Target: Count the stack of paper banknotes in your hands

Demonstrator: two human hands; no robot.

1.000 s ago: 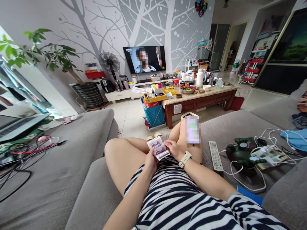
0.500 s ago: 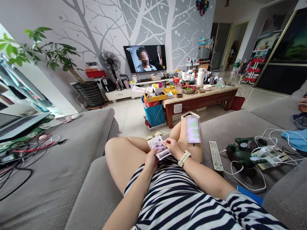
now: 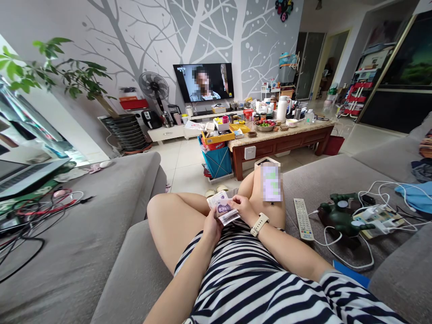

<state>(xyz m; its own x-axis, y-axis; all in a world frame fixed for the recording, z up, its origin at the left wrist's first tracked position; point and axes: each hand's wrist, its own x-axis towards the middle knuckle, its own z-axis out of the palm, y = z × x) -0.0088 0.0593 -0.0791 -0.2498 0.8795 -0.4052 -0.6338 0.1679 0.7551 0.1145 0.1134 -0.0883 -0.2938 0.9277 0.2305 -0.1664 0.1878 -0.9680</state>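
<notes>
Over my lap I hold a stack of purple and white banknotes (image 3: 222, 208), its near part folded back toward me. My left hand (image 3: 213, 226) is closed on the near left edge of the stack. From the right, my right hand (image 3: 243, 208) pinches the notes' right edge with thumb and fingers; a pale watch (image 3: 259, 224) is on that wrist. A phone (image 3: 271, 183) with a blurred lit screen rests on my right thigh, just beyond the right hand.
To my right on the grey sofa (image 3: 313, 173) lie a remote control (image 3: 303, 219), a dark green figure (image 3: 340, 216) and a power strip (image 3: 381, 221) with white cables. A cluttered coffee table (image 3: 283, 147) stands ahead. Tangled cables (image 3: 37, 216) and a laptop (image 3: 30, 177) are at left.
My left thumb has shifted off the face of the top note toward its left edge, so more of the printed portrait shows. Both hands stay on the stack.
</notes>
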